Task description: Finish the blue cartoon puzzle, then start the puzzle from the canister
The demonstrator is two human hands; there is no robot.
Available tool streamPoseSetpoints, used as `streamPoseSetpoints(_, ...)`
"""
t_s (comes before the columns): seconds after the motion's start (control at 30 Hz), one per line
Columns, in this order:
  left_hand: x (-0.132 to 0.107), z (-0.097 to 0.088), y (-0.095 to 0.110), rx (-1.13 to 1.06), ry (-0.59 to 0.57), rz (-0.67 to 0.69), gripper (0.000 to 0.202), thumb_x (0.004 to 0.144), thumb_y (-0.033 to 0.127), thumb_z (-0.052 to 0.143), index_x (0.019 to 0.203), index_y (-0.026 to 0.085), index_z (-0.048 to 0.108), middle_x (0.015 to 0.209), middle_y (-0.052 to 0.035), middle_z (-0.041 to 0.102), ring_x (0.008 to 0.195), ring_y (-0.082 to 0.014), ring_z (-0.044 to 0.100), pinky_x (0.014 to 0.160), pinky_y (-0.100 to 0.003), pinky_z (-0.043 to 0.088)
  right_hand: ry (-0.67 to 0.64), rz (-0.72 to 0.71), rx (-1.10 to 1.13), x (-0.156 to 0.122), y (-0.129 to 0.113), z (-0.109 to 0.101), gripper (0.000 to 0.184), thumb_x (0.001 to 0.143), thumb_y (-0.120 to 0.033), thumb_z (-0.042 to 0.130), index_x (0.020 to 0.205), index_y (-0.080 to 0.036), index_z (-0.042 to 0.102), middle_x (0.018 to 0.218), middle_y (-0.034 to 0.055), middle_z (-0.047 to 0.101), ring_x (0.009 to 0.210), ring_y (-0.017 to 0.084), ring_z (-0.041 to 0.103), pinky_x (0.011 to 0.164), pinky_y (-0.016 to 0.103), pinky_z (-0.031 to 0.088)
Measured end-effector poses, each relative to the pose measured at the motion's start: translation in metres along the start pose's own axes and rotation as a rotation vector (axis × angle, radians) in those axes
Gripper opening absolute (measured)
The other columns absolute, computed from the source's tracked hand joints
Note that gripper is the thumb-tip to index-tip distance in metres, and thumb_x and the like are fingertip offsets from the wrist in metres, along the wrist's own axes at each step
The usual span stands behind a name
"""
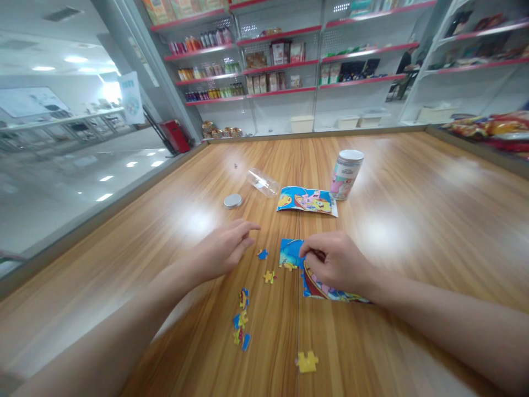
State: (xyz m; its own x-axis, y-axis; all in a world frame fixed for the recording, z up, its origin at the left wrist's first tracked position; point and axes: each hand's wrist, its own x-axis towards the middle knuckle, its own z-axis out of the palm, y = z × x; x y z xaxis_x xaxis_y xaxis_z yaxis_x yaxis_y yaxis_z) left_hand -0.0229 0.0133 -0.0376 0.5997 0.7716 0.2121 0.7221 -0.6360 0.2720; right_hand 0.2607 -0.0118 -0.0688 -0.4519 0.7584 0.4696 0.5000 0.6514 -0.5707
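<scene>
Finding: a joined puzzle section [291, 255] lies on the tabletop [413, 220], partly under the right hand [336, 262]. It is judged incomplete: a blue piece [262, 254], a yellow piece [269, 277], a small cluster [242, 322] and a nearer yellow piece [307, 361] lie apart from it. The right hand's fingers curl with tips down on the section's upper edge; whether they pinch a piece cannot be told. The left hand [225, 251] is loosely spread and empty, just beside the blue piece.

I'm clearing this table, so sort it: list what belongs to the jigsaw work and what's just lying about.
In use: part-built puzzle under the right hand; blue piece by the left hand; small yellow piece; piece cluster; nearest yellow piece; picture sheet.
Lying about: clear tube; metal lid; printed can.
</scene>
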Motion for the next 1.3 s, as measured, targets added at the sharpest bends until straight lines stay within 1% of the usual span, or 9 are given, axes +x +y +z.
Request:
streamPoseSetpoints(0.13,0.0,-0.007,-0.001,-0.006,0.079,0.053,0.023,0.102,0.025,0.049,0.118,0.02,0.064,0.096,-0.0056,0.064,0.088,-0.018,0.062,0.082,-0.032,0.049,0.016,-0.017,0.009,0.0,0.0,0.0,0.02,0.073,-0.005,0.054,0.072,-0.017,0.07,0.06,-0.0012,0.066,0.051,0.01,0.056,0.054,0.021,0.038)
streamPoseSetpoints(0.33,0.0,0.002,0.013,-0.031,-0.249,0.1,0.015,0.098,0.026,0.056,0.085,0.018,0.059,0.085,-0.0022,0.061,0.076,-0.015,0.057,0.066,-0.026,0.043,-0.001,-0.005,0.01,0.0,0.0,0.0,0.019,0.073,-0.005,0.054,0.072,-0.017,0.07,0.058,-0.0017,0.064,0.048,0.009,0.053,0.052,0.021,0.036)
streamPoseSetpoints(0.5,0.0,0.009,0.013,-0.021,-0.168,0.027,0.021,0.096,0.034,0.06,0.083,0.018,0.058,0.081,-0.002,0.061,0.073,-0.0153,0.057,0.065,-0.027,0.041,-0.002,-0.01,-0.006,-0.002,0.0,0.0,0.018,0.073,-0.006,0.055,0.072,-0.016,0.07,0.06,-0.0015,0.065,0.051,0.009,0.054,0.054,0.021,0.037)
streamPoseSetpoints(0.7,0.002,0.024,0.008,-0.141,-0.058,-0.186,0.018,0.091,0.035,0.066,0.092,0.018,0.06,0.074,0.0009,0.062,0.065,-0.0143,0.057,0.058,-0.025,0.04,0.006,-0.024,-0.01,-0.001,0.001,0.001,0.019,0.075,-0.007,0.055,0.073,-0.016,0.071,0.063,-0.0007,0.067,0.053,0.01,0.055,0.056,0.022,0.038)
streamPoseSetpoints(0.83,0.002,0.014,0.007,-0.182,-0.169,-0.076,0.008,0.093,0.02,0.06,0.089,0.018,0.067,0.083,-0.0013,0.063,0.075,-0.0141,0.059,0.069,-0.026,0.044,0.001,-0.033,-0.007,0.0,0.001,0.001,0.019,0.074,-0.006,0.055,0.073,-0.016,0.07,0.063,-0.0011,0.066,0.054,0.009,0.055,0.055,0.021,0.037)
streamPoseSetpoints(0.93,0.0,0.0,0.008,-0.182,-0.236,0.064,0.024,0.096,0.011,0.05,0.094,0.021,0.072,0.092,-0.0032,0.061,0.084,-0.0143,0.058,0.076,-0.027,0.045,-0.002,-0.042,0.001,0.0,0.001,0.001,0.018,0.074,-0.006,0.055,0.072,-0.016,0.07,0.062,-0.0015,0.066,0.053,0.008,0.054,0.055,0.021,0.037)
streamPoseSetpoints(1.07,-0.002,-0.003,0.015,-0.151,-0.251,0.084,0.012,0.095,0.03,0.065,0.096,0.019,0.07,0.093,-0.0033,0.059,0.085,-0.0154,0.058,0.077,-0.028,0.044,0.004,-0.043,0.003,0.0,0.002,0.003,0.018,0.074,-0.007,0.055,0.072,-0.016,0.07,0.062,-0.0016,0.065,0.053,0.008,0.054,0.055,0.021,0.037)
streamPoseSetpoints(1.13,-0.001,0.003,0.021,-0.148,-0.281,0.084,0.024,0.088,0.04,0.075,0.09,0.017,0.067,0.091,-0.0026,0.06,0.082,-0.0155,0.057,0.074,-0.027,0.044,0.003,-0.047,0.0,0.0,0.002,0.003,0.017,0.074,-0.007,0.055,0.071,-0.016,0.069,0.062,-0.0017,0.065,0.053,0.008,0.053,0.055,0.021,0.037)
streamPoseSetpoints(1.3,-0.001,0.005,0.029,-0.219,-0.345,0.18,0.009,0.093,0.026,0.069,0.095,0.019,0.067,0.095,-0.0015,0.062,0.086,-0.0133,0.059,0.076,-0.025,0.043,0.0,-0.054,0.001,0.0,0.002,0.003,0.017,0.074,-0.006,0.055,0.071,-0.016,0.069,0.061,-0.0019,0.064,0.052,0.008,0.052,0.054,0.02,0.036)
